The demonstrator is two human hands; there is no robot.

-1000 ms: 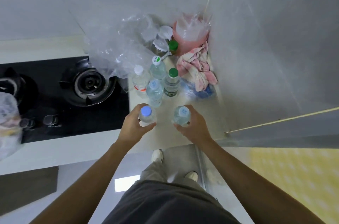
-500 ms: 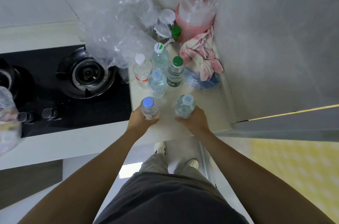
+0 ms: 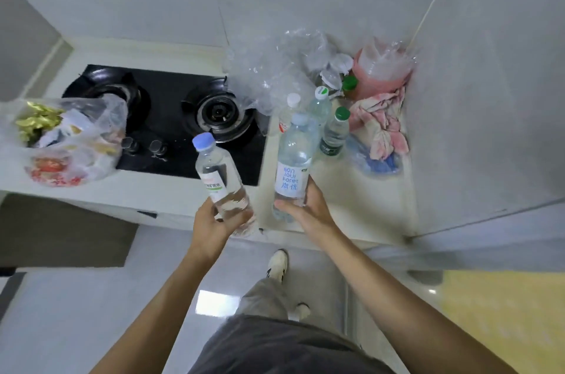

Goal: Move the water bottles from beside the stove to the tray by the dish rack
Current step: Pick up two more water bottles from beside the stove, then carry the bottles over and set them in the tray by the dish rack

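My left hand [image 3: 214, 225] grips the base of a clear water bottle with a purple-blue cap [image 3: 221, 179], lifted off the counter and tilted left over the stove's edge. My right hand [image 3: 307, 210] holds a second bottle with a white label and pale blue cap [image 3: 294, 165], raised above the counter's front edge. Three more bottles stand behind on the counter: a white-capped one [image 3: 289, 110], one with a white and green cap [image 3: 320, 106] and a green-capped one [image 3: 335, 135]. No tray or dish rack is in view.
A black gas stove [image 3: 171, 125] lies left of the bottles, with a filled plastic bag [image 3: 67, 141] at its left. Crumpled clear plastic [image 3: 275, 70], a pink container [image 3: 379, 73] and a pink cloth [image 3: 382, 125] crowd the corner. A grey wall [image 3: 489, 98] closes the right.
Both hands have lifted their bottles off the counter and drawn them toward me. The view has swung so more of the stove and the bag at the left show.
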